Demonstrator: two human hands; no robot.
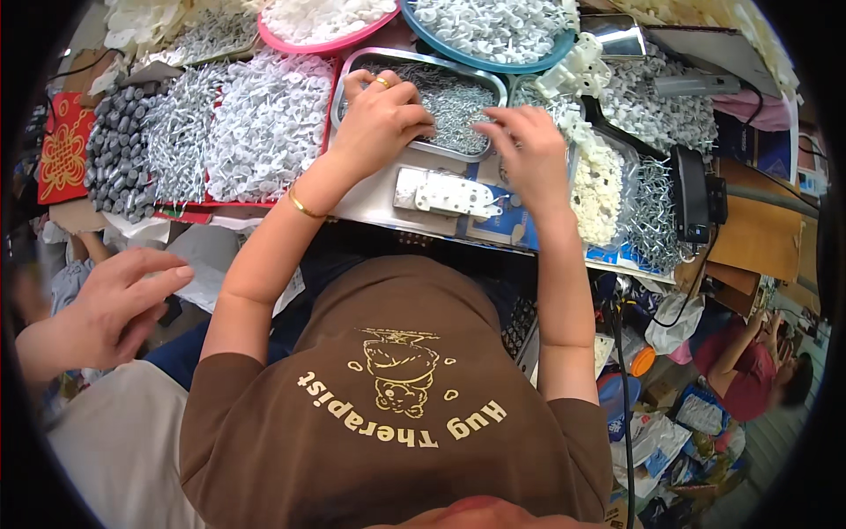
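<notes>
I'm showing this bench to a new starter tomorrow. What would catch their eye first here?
Probably the two hands, left and right, both reaching into a metal tray of small nails at the centre. Next, the heaps of white plastic clips spread to the left, beside grey plugs. A white hinged plastic jig lies just before the tray.

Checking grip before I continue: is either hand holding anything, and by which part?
Cannot be told. The left hand rests fingers-down in the metal tray of small nails; the right hand curls at its edge, fingertips hidden.
</notes>
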